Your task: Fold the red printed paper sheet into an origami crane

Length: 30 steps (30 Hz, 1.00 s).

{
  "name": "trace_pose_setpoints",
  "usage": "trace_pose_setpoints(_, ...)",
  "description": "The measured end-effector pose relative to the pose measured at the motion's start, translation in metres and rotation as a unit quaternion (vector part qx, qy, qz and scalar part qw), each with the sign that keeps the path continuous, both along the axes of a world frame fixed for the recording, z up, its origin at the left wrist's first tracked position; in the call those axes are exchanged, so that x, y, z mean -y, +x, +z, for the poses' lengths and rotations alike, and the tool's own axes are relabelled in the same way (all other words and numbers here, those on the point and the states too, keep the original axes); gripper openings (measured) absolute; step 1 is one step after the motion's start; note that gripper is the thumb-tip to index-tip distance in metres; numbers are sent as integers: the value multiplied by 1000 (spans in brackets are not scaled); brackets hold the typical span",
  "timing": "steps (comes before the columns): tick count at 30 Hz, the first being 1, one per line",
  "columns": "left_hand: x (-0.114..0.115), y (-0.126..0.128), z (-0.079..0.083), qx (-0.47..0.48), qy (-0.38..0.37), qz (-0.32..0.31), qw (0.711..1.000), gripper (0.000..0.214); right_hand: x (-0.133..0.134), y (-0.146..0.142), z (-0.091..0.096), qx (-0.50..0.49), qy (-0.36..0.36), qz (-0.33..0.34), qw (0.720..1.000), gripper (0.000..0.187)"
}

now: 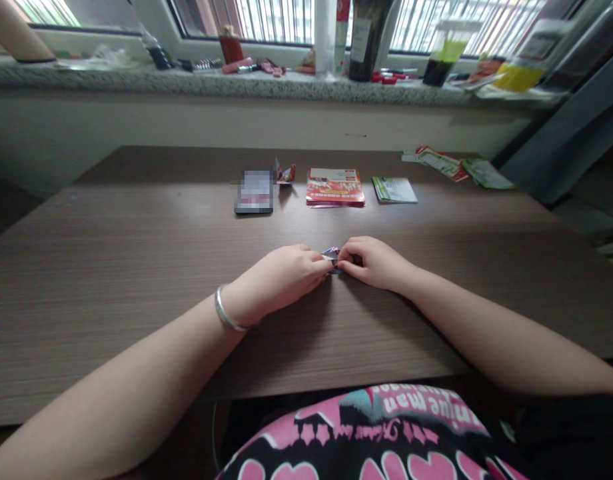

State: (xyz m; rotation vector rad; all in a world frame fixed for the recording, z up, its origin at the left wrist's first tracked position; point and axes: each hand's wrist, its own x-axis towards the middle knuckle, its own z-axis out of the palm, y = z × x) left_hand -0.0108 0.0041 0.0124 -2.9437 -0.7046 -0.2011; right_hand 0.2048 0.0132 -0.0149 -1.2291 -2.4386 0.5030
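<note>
Between my two hands, just above the table, is a small piece of folded paper [332, 253] with blue, white and red print. My left hand [296, 273], with a silver bangle at the wrist, has its fingers closed on the paper's left side. From the right, my right hand [374, 262] pinches its other side between thumb and forefinger. Most of the paper is covered by my fingers, so its full shape is hidden. Farther back on the table stands a small folded paper piece [286, 175] in red and blue.
A phone-like device [254, 191] with a blurred screen lies on the brown table [136, 267]. Right of it are a stack of red flyers [335, 187], green-white leaflets [394, 190] and more leaflets [444, 164]. Bottles and small items crowd the stone windowsill [266, 85].
</note>
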Motion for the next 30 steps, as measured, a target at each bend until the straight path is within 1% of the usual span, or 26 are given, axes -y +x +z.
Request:
trace_pose_setpoints(3, 2, 0, 4, -28, -11, -9, 1000, 16, -2, 0, 1, 7, -1, 20, 1000, 11)
trace_pose_setpoints(5, 3, 0, 5, -44, -17, -7, 999, 15, -3, 0, 2, 10, -4, 19, 1000, 11)
trace_pose_setpoints(8, 3, -1, 4, -50, -15, -9, 999, 16, -2, 0, 3, 2, -18, -1, 1000, 14)
trace_pose_setpoints(12, 0, -2, 0, -35, -11, -21, 999, 17, 0, 0, 5, -6, -43, -41, 998, 18)
trace_pose_setpoints(16, -1, -2, -1, -36, -12, -23, 999, 17, 0, 2, 5, -8, -56, -41, 998, 16)
trace_pose_setpoints(23, -1, -2, 2, -36, -18, -26, 999, 18, -5, 4, 5, 15, -32, 14, 999, 18)
trace_pose_setpoints(26, -2, -3, 1, -33, -15, -34, 999, 19, -4, 4, 5, 32, -19, 5, 999, 19)
trace_pose_setpoints(30, -4, -4, -2, -23, -14, -34, 999, 22, -2, 3, 4, 57, 3, -30, 998, 18)
